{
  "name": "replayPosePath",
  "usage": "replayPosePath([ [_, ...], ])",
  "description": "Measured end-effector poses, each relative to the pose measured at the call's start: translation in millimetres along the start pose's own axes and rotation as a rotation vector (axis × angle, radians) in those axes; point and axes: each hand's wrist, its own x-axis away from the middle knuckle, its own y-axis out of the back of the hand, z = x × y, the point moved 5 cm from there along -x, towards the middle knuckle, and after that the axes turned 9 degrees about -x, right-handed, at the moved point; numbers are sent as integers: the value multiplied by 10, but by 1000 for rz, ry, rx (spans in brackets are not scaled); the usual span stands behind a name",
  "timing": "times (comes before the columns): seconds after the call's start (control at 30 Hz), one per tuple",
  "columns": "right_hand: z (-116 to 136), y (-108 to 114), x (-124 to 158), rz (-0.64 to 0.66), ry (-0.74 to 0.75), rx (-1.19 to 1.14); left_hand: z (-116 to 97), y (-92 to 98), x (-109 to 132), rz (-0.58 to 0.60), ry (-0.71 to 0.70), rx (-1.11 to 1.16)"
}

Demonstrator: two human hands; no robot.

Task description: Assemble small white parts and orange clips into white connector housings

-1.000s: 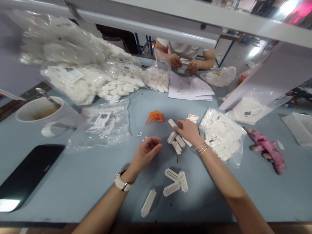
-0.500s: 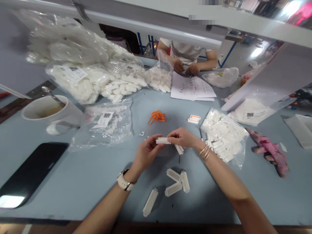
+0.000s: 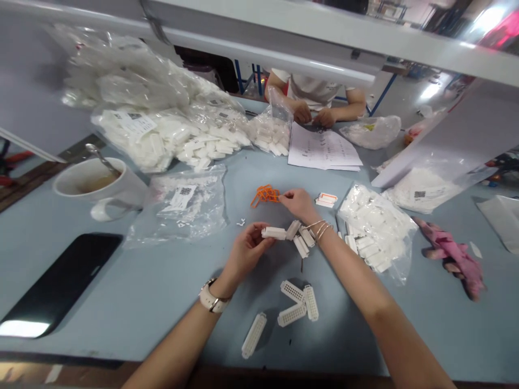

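My left hand (image 3: 248, 247) is closed around one end of a white plastic connector housing (image 3: 274, 233), held level above the table. My right hand (image 3: 299, 203) reaches to the right edge of a small pile of orange rectangular rings (image 3: 265, 194), its thumb and forefinger pinched on one of them. Under and beside my right wrist lie several white housings (image 3: 300, 246). Nearer to me, several white housings with rows of holes (image 3: 292, 314) rest in a cluster, and another single one (image 3: 254, 335) lies to their left.
Bags of white parts (image 3: 162, 135) are heaped at the back left. A mug with a spoon (image 3: 101, 186), a phone (image 3: 60, 281) and a flat bag (image 3: 182, 208) stand left. At right are an open bag (image 3: 377, 227) and a pink cloth item (image 3: 452, 251). A co-worker sits opposite, behind papers (image 3: 322, 148).
My right hand has left the white housing and moved up to the orange rings. My left hand still holds the housing. The view has shifted slightly.
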Motion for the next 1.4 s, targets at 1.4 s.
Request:
replayPosePath([
  [1.4, -126, -86, 853, 10, -129, -289, -9, 25, 30, -91, -222, -283],
])
